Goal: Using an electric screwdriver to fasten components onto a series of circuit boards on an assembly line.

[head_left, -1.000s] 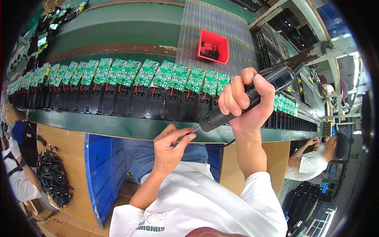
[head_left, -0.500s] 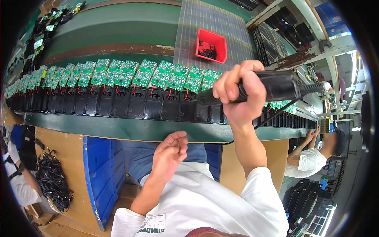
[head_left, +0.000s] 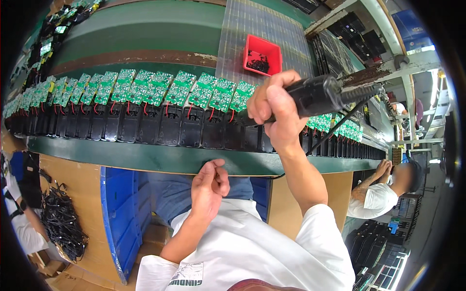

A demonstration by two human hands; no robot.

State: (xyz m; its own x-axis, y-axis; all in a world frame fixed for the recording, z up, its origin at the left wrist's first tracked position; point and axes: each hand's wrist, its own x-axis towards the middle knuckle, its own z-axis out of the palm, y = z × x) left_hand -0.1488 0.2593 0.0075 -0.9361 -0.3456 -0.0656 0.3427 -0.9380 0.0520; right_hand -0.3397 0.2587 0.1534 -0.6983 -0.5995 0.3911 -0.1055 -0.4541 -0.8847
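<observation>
My right hand (head_left: 279, 109) is wrapped round a black corded electric screwdriver (head_left: 315, 94). Its front end slants down to the left, over the row of black plastic cases (head_left: 170, 130); my fingers partly cover the tip, so contact cannot be made out. Each case in the row is joined by red wires to a green circuit board (head_left: 180, 87) lying at its far side. Near the bench's front edge, my left hand (head_left: 211, 186) is raised with its fingers curled in; whatever they hold, if anything, is hidden.
A red bin (head_left: 277, 54) of small black parts stands beyond the row. The screwdriver's cord (head_left: 335, 128) hangs across the green bench (head_left: 145, 157). Black cables (head_left: 63, 223) lie bundled at lower left, beside a blue panel (head_left: 119, 213). Co-workers (head_left: 374, 199) are at both sides.
My right hand and the screwdriver have moved a little left, and the tool's rear has swung slightly. My left hand has shifted only slightly, still curled.
</observation>
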